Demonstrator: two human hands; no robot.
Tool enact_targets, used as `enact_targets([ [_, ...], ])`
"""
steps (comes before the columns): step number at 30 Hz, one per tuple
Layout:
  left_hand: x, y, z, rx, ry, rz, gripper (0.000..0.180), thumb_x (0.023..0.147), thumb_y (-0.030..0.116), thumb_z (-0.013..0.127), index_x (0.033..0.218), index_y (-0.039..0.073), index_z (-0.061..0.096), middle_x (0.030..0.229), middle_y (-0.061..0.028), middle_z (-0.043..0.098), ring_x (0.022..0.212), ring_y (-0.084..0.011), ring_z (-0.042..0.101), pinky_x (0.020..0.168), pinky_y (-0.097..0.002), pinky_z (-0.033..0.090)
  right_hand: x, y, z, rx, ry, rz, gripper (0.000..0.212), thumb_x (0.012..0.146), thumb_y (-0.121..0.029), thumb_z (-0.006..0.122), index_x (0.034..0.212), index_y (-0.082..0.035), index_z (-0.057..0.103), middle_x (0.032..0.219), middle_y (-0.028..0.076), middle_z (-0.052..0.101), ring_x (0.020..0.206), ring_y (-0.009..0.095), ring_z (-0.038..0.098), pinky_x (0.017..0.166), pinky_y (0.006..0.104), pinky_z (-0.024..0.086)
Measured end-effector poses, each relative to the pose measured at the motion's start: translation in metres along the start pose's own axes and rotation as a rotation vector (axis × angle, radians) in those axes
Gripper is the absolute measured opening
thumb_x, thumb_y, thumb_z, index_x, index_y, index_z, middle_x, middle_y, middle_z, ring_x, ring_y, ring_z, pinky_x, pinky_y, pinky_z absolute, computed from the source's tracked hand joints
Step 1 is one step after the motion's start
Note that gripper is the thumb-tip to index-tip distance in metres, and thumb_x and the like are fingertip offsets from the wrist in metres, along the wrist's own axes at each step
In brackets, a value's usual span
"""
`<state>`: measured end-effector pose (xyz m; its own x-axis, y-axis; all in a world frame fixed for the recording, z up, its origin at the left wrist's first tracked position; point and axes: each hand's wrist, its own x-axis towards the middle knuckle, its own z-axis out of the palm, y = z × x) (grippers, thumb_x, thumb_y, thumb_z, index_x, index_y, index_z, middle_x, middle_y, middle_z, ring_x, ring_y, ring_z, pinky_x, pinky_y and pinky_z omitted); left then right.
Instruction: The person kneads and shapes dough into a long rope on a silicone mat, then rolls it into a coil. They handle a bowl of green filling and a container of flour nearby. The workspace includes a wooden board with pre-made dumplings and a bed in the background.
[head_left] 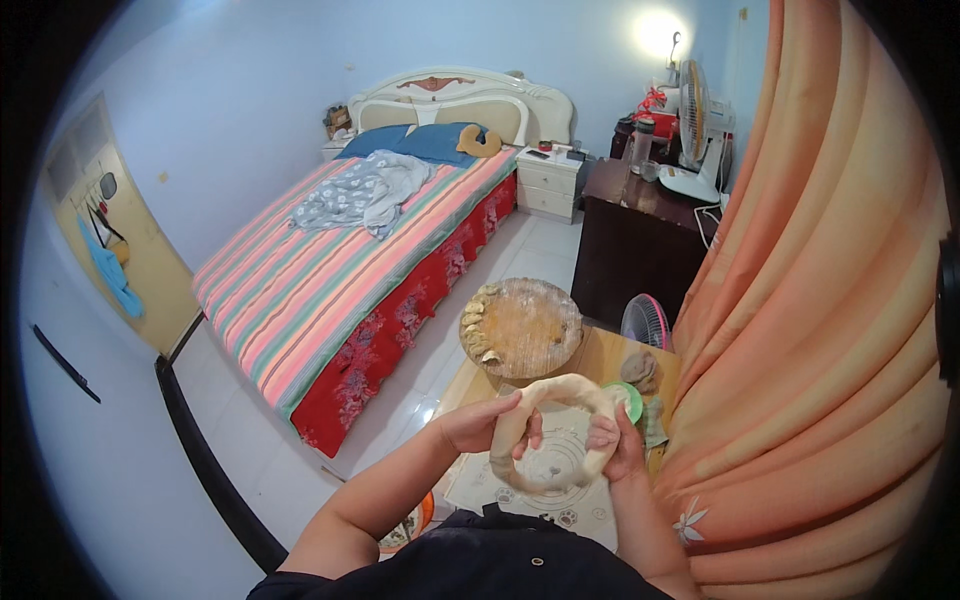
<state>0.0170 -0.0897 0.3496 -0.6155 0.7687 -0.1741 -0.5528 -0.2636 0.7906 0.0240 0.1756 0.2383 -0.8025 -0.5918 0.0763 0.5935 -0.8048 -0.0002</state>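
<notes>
A thick ring of pale dough [558, 386] hangs in the air between my two hands, with a wide opening in its middle. My left hand [476, 424] grips its left side, the fingers curled through the opening. On the opposite side my right hand [624, 450] is wrapped round the dough, fingertips showing on the inner edge. Beneath the ring lies a pale kneading mat [588, 510] printed with paw marks and circles. Beyond it stands a round, flour-dusted wooden board [530, 325]; several dumplings [474, 322] line its left edge.
Right of the dough is a green bowl [628, 402], near a brownish bundle [640, 370] on the wooden table [600, 352]. An orange-rimmed basin [428, 510] sits low by my left arm. Orange curtains [800, 330] hang close on the right; a striped bed [330, 260] stands left.
</notes>
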Motion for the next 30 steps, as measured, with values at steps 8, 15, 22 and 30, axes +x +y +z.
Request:
enact_targets([
  [8, -0.020, 0.014, -0.030, 0.159, -0.107, 0.160, 0.058, 0.095, 0.049, 0.049, 0.126, 0.000, 0.048, 0.077, -0.0048, 0.059, 0.063, -0.0126, 0.057, 0.058, -0.0251, 0.047, -0.004, -0.024, 0.101, -0.844, 0.063, -0.125, 0.022, 0.094, -0.023, 0.059, 0.102, -0.004, 0.054, 0.063, -0.001, 0.043, 0.049, 0.007, 0.039, 0.047, 0.0233, 0.036],
  [15, -0.009, 0.003, -0.026, 0.183, -0.058, -0.093, 0.053, 0.092, 0.030, 0.061, 0.131, -0.004, 0.048, 0.111, -0.0061, 0.060, 0.098, -0.0095, 0.058, 0.085, -0.0255, 0.047, 0.005, -0.023, 0.107, -1.079, 0.038, -0.002, 0.048, 0.090, -0.022, 0.064, 0.127, 0.003, 0.047, 0.076, 0.004, 0.058, 0.067, 0.011, 0.057, 0.061, 0.0240, 0.050],
  [22, -0.001, 0.066, -0.030, 0.492, 0.074, -0.066, 0.034, 0.092, 0.027, 0.059, 0.117, 0.004, 0.057, 0.103, -0.0039, 0.061, 0.077, -0.0086, 0.057, 0.066, -0.0234, 0.047, 0.031, 0.005, 0.121, -1.473, 0.150, 0.637, 0.038, 0.086, -0.020, 0.066, 0.115, 0.000, 0.054, 0.074, 0.002, 0.058, 0.059, 0.007, 0.054, 0.052, 0.0191, 0.041],
  [30, 0.020, 0.043, -0.004, 0.897, -0.135, -0.004, 0.056, 0.086, 0.036, 0.069, 0.128, 0.004, 0.050, 0.110, -0.0063, 0.060, 0.099, -0.0138, 0.055, 0.085, -0.0322, 0.046, 0.063, 0.007, 0.151, -1.338, 0.159, 0.491, 0.025, 0.090, -0.028, 0.062, 0.088, -0.004, 0.058, 0.061, -0.004, 0.046, 0.051, 0.004, 0.039, 0.046, 0.0214, 0.030],
])
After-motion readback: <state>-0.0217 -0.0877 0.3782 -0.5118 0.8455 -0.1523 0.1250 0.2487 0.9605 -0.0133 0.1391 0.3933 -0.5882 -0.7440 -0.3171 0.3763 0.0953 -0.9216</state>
